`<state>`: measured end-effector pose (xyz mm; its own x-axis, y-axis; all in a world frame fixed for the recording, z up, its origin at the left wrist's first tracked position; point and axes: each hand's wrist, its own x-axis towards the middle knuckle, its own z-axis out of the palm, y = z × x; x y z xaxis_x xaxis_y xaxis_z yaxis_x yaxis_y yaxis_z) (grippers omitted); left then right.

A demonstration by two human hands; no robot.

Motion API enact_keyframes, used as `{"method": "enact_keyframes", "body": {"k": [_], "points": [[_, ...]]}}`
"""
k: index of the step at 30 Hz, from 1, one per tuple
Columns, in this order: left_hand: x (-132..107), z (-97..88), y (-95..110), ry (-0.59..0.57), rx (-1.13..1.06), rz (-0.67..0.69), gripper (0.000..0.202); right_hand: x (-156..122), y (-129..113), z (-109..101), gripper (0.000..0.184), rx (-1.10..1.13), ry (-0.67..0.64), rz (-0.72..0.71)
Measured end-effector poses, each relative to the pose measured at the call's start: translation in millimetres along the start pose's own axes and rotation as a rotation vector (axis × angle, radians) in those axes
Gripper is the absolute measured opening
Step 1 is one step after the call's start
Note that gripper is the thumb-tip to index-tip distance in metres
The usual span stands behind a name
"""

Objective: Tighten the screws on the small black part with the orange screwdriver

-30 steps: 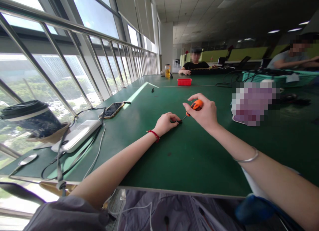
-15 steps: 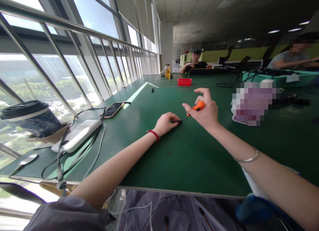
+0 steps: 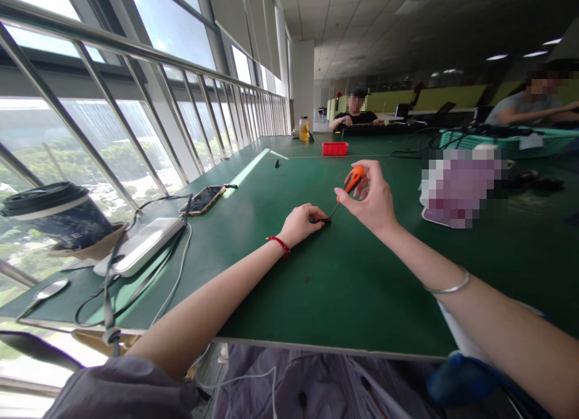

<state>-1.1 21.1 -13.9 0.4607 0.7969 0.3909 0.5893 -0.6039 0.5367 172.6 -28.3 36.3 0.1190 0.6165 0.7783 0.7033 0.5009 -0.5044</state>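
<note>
My left hand [image 3: 301,223] rests on the green table [image 3: 344,286] with its fingers closed on a small black part [image 3: 322,220]. My right hand [image 3: 371,199] pinches the orange handle of a small screwdriver [image 3: 350,182]. The thin shaft slants down and left, and its tip meets the black part. A red cord is round my left wrist and a silver bangle on my right forearm.
A phone [image 3: 203,199], a white power bank [image 3: 145,244] with cables and a lidded paper cup [image 3: 58,217] lie at the left by the window railing. A red tray [image 3: 335,148] and a jar [image 3: 303,129] stand farther back. Two other people sit at the far end.
My right hand has turned the screwdriver handle up, so the tool stands steeper than before. Its fingers shifted on the handle. My left hand has stayed on the black part.
</note>
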Motion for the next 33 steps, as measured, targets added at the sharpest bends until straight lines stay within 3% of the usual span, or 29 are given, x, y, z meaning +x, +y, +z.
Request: {"method": "enact_keyframes", "body": {"k": [5,15,20,24,27,30,33], "points": [[0.2,0.4,-1.4,0.007,0.009,0.005,0.018,-0.5,-5.7,-1.7,0.025,-0.03,-0.052,0.065],[1.0,0.9,-2.2,0.008,0.025,0.005,0.018,0.3,-3.8,-2.0,0.011,0.051,-0.114,0.044],[1.0,0.5,-2.0,0.005,0.028,0.005,0.017,-0.1,-0.1,-0.7,0.042,0.064,-0.05,0.046],[0.4,-0.1,-1.1,0.004,0.029,0.01,0.017,-1.1,1.5,0.8,0.026,0.032,-0.117,0.054],[0.3,-0.1,-0.9,0.004,0.029,0.007,0.017,-1.6,0.3,-1.4,0.033,0.078,-0.178,0.025],[0.6,0.4,-1.7,0.003,0.02,0.006,0.017,-0.5,-0.8,-4.9,0.033,0.132,-0.099,-0.046],[0.8,1.2,-2.9,0.007,0.018,0.011,0.017,1.1,3.4,-5.0,0.033,0.049,-0.066,-0.053]]}}
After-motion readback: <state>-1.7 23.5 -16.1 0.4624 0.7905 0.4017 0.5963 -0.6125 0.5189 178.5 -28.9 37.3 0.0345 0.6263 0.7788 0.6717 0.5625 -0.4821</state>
